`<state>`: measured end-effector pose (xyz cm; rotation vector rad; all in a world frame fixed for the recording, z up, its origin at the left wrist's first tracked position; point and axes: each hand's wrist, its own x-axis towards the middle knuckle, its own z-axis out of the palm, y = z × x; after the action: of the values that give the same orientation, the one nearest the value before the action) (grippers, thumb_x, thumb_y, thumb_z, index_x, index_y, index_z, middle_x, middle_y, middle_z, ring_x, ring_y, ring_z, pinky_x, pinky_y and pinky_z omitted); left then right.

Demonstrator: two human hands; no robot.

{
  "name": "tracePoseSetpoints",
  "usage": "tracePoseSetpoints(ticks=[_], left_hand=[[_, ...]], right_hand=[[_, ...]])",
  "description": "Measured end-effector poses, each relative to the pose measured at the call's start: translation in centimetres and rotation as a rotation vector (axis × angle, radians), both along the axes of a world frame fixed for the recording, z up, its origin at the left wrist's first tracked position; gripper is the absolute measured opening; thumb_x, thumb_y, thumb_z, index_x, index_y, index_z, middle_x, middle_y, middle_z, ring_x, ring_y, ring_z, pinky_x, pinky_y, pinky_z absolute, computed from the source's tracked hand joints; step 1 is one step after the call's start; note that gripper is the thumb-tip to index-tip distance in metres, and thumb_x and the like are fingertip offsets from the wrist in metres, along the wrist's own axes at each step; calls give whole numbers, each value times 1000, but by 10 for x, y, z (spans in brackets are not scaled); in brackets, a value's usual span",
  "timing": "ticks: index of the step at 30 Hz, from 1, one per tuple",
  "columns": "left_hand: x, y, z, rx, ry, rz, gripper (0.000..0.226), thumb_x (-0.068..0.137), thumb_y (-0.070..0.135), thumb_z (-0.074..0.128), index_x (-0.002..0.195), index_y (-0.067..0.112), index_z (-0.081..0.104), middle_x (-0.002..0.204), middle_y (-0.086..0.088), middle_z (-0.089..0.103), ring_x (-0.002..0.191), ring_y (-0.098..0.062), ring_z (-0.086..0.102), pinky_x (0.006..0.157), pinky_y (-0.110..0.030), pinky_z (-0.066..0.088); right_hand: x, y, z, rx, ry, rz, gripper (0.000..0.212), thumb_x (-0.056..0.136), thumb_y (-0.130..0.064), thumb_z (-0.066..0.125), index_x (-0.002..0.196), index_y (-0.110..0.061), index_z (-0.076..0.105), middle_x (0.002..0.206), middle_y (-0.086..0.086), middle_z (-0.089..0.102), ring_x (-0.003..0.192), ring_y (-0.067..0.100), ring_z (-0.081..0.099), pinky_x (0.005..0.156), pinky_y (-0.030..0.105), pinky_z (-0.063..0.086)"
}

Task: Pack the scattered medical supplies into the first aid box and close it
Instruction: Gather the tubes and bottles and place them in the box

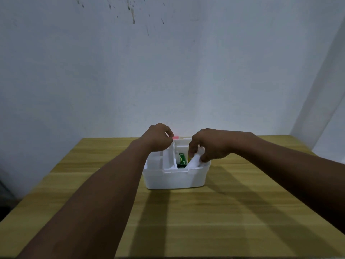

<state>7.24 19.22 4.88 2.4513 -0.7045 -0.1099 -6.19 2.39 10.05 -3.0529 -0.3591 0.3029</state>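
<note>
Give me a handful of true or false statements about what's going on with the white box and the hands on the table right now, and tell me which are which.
1. The first aid box stands open on the wooden table. True.
2. The right hand pinches a white flat item at the box's right side. True.
3. The left hand rests flat on the table, away from the box. False: it is curled at the box's far left edge, above the rim.
4. A green packet shows inside the box. True.
5. Loose supplies lie on the table in front of the box. False: none show there.
</note>
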Motion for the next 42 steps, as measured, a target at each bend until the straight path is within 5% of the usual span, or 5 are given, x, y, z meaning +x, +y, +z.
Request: tracePoseSetpoints(ticks=[11,16,23,33,42], left_hand=[[-2,-3,2,17,-58,-22,30,85,12,56,109,18,73,115,-4,71,94,-18,62,77,-25,46],[-3,-2,2,14,-43,-13,33,83,12,56,111,18,73,119,-6,70,102,-21,65,81,-25,47],[-4,1,4,-1,-21,-6,35,82,13,54,111,21,71,118,-5,69,102,-20,64,84,-28,50],[-11,-6,6,29,-57,-9,33,85,15,55,113,18,72,119,-4,70,107,-22,64,94,-35,53],[-18,-63,26,-35,-77,-101,30,88,15,55,113,17,72,122,-6,68,110,-22,64,99,-38,52]], right_hand=[[12,35,6,-150,0,41,26,89,-20,60,111,-19,74,105,1,73,94,19,66,77,29,56],[22,47,-13,-249,76,5,28,89,-20,64,116,-21,71,114,2,69,101,22,64,87,35,56],[22,26,-11,-28,26,4,26,80,-26,79,104,-18,70,105,-4,69,99,18,63,86,34,55],[13,9,-9,201,-108,4,20,84,-24,73,104,-21,78,108,-7,74,99,8,63,80,21,45],[16,-90,10,341,-301,-361,14,86,-21,70,97,-15,76,97,-2,74,92,13,66,79,26,51]])
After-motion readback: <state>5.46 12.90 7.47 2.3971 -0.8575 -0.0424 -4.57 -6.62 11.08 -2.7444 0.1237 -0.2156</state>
